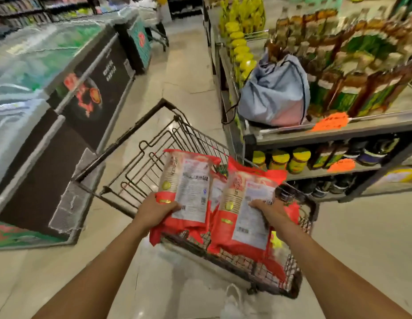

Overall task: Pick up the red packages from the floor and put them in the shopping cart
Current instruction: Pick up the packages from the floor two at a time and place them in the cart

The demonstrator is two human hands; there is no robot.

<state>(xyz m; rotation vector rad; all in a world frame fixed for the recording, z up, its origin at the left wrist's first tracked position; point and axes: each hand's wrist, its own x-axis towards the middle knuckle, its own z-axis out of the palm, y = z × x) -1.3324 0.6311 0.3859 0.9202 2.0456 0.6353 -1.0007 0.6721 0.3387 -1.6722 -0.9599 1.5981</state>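
Dark panels front the long freezer chest [69,125] that runs along the aisle left of the shopping cart [168,143], just beside the cart's handle end. Over the cart's wire basket, toward its near left edge, the left hand [154,209] closes around the bottom of one red package [188,187], thumb on the printed white label, the pack held lengthwise and tilted up away from the person. Between the two held packs a further red-and-white pack shows, though how it lies cannot be told. Right of it, above the cart's near right side, the right hand [270,209] grips a second red package [248,212] the same way, fingers spread across its label; the lower end of this pack overlaps the cart's near rim. Both packs are off the floor. Right of the cart stands a shelf unit [338,132] stocked with bottles and yellow-lidded jars, and a pale blue drawstring bag [276,93] sits on the shelf's corner nearest the cart.
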